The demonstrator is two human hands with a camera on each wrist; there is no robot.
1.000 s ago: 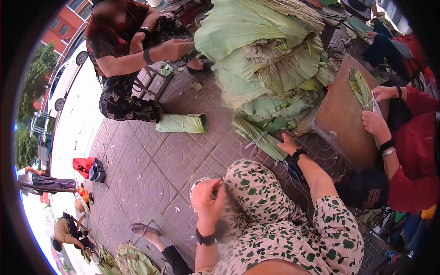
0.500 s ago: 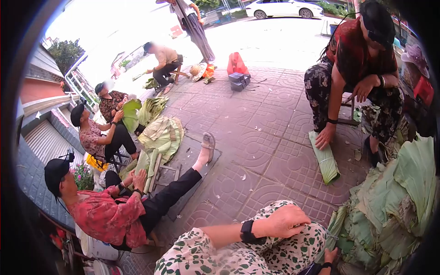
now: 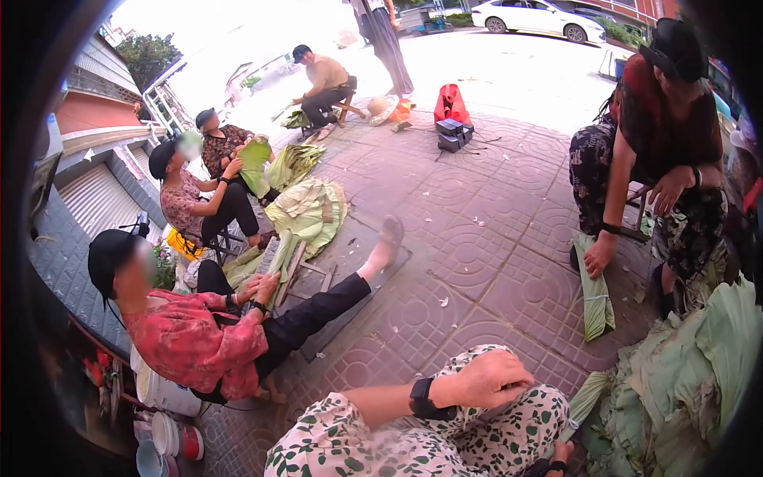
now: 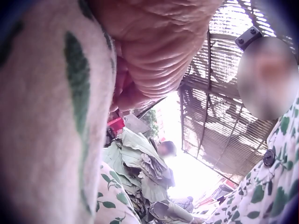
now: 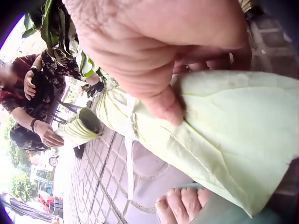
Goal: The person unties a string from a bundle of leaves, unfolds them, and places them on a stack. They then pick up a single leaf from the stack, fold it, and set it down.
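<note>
Right wrist view shows the right hand (image 5: 163, 51) gripping a tied leaf bundle (image 5: 224, 135) near the leaf pile (image 3: 675, 389); the left hand (image 3: 486, 378) lies loosely curled over patterned trousers (image 3: 501, 429), apparently empty. Steadying the bundle seems the step; shifting it would call for a firm, gentle grip.

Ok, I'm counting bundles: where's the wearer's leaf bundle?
In the right wrist view, the leaf bundle runs to the right edge, gripped by the right hand, toes below.
</note>
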